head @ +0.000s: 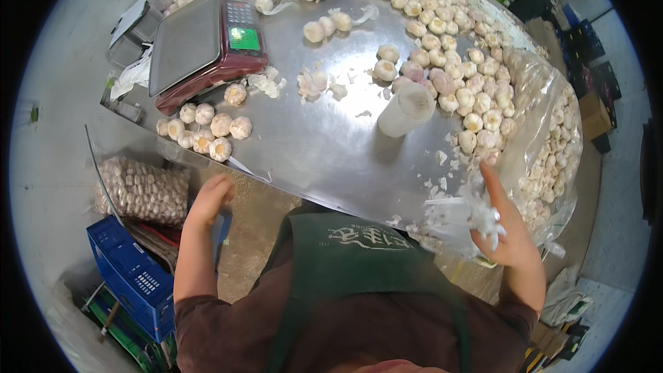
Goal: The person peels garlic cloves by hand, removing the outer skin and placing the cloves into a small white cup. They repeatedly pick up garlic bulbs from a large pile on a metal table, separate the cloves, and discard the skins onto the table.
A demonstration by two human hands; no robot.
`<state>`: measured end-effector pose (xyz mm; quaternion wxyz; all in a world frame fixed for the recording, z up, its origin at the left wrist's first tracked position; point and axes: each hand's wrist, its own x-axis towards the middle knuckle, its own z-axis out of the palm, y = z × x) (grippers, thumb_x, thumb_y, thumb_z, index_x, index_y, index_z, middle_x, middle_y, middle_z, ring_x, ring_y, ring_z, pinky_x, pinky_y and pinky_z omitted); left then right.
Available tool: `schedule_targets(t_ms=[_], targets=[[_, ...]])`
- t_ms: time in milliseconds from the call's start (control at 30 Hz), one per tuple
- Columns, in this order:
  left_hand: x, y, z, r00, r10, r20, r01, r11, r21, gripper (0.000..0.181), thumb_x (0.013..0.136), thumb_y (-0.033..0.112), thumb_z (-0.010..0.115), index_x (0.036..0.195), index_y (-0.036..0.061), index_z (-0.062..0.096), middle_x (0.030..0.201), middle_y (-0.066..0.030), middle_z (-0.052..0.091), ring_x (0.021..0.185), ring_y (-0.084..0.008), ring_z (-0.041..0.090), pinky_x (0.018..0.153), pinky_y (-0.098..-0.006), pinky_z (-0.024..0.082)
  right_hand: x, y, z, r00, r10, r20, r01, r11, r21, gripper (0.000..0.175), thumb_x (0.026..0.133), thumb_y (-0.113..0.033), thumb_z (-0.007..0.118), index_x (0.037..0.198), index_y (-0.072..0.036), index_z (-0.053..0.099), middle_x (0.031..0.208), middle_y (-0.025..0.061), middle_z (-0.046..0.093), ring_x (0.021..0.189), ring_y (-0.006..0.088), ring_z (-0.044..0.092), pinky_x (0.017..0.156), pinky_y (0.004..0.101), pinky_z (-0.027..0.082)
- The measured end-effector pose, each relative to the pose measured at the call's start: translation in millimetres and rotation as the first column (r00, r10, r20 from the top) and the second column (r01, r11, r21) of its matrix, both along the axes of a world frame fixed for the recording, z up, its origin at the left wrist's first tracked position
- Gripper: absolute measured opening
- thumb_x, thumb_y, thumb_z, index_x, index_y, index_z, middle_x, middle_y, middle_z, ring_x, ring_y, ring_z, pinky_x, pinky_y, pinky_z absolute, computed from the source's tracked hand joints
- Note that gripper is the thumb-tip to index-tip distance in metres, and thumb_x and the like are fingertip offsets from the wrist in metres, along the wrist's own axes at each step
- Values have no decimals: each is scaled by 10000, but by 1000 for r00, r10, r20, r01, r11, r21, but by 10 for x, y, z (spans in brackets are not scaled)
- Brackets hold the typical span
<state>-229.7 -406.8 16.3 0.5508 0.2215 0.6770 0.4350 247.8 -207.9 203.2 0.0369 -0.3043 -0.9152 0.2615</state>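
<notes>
My right hand (510,230) is at the right part of the table's near edge, against a bunch of white, net-like plastic bags (440,215). Its thumb points up and away, while the bunch hides part of the fingers; whether they grip it is unclear. Off the table's left front edge, my left hand (215,197) is blurred, with no object visible in it. Several loose garlic bulbs (203,141) lie on the table just beyond it. A white plastic cup (406,110) stands upright mid-table, beside a large heap of garlic bulbs (466,96).
A red weighing scale (212,65) with a metal pan stands at the back left. Netted garlic (327,27) lies on the steel table (311,140). A clear sack of garlic (557,150) is at right. Below left are another filled sack (142,189) and a blue crate (132,274).
</notes>
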Motion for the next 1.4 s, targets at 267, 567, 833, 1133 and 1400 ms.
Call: schedule_targets(t_ms=[267,567,833,1133,1400], targets=[[-255,-554,-431,450,-602,-659,294,797,-528,259,817,226,648,926,-8,657,865,-161,635,835,-291,607,747,-367,475,-1791,364,-1796,999,-45,-18,39,960,-278,819,796,-137,603,1475,-71,151,1057,260,584,895,391,598,773,467,470],[523,645,259,784,-376,-494,424,906,-16,108,842,84,641,926,21,665,859,-107,638,807,-196,616,718,-300,476,-1534,363,-2108,903,9,-430,-41,997,-64,414,819,-204,671,1190,-52,569,1093,143,614,1001,333,564,869,412,454],[2325,2208,-151,503,-428,-751,813,529,243,146,853,111,571,952,50,659,947,-126,636,899,-327,597,772,-390,486,-127,557,-2504,904,-373,-210,423,853,306,252,802,-145,659,1029,-40,631,1070,150,612,974,332,573,848,396,472],[2942,2867,-820,368,-257,-894,822,538,185,72,800,113,612,856,78,640,876,-76,568,827,-293,573,734,-405,484,80,87,-2284,856,-452,-251,476,878,42,253,788,-122,674,1023,-32,645,1040,126,624,970,317,574,861,395,462],[3002,2940,-849,368,-279,-887,875,425,230,116,756,139,664,871,154,670,912,-58,579,870,-275,558,734,-391,482,175,353,-2202,623,-695,-360,718,690,-90,197,811,-103,653,1001,-55,662,993,117,650,971,306,575,862,379,456]])
